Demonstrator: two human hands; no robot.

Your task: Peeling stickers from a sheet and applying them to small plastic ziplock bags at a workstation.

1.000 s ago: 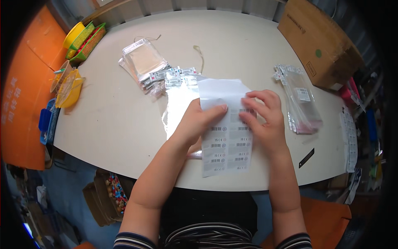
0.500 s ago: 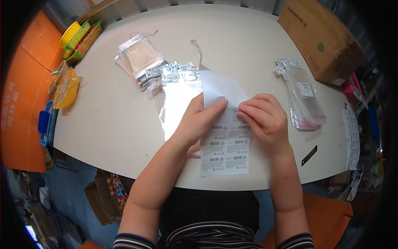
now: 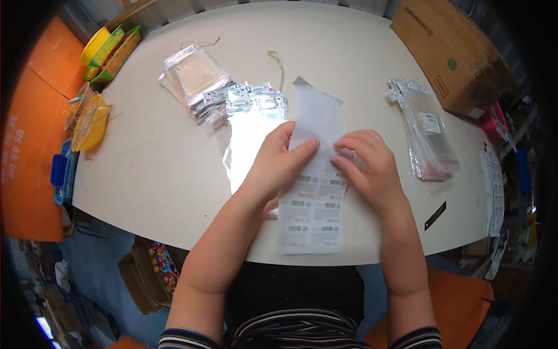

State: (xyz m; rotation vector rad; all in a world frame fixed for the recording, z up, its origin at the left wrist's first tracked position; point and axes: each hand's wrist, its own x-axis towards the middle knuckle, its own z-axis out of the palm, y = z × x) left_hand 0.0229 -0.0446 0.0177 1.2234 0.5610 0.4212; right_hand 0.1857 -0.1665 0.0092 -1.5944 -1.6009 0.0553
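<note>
A white sheet of sticker labels (image 3: pixel 310 224) hangs over the near middle of the table, its upper part bare and its lower part printed in two columns. My left hand (image 3: pixel 282 157) grips the sheet's left side, thumb across the front and the other fingers mostly behind. My right hand (image 3: pixel 369 163) is closed in a pinch at the sheet's right edge, beside the top labels; what lies between its fingertips is too small to make out. Partly under my left hand lies a stack of shiny silver bags (image 3: pixel 250 136) with printed header strips.
More silver bags (image 3: pixel 200 72) lie behind, on the left. Clear plastic bags (image 3: pixel 427 131) sit at the right, near a cardboard box (image 3: pixel 447 52) and a black flat strip (image 3: pixel 435 216). Yellow (image 3: pixel 92 125) and green baskets (image 3: pixel 119 55) line the left edge.
The sheet has shifted slightly toward me and its top now stands apart from the silver bags, its far corner curling. My right thumb and forefinger have parted a little.
</note>
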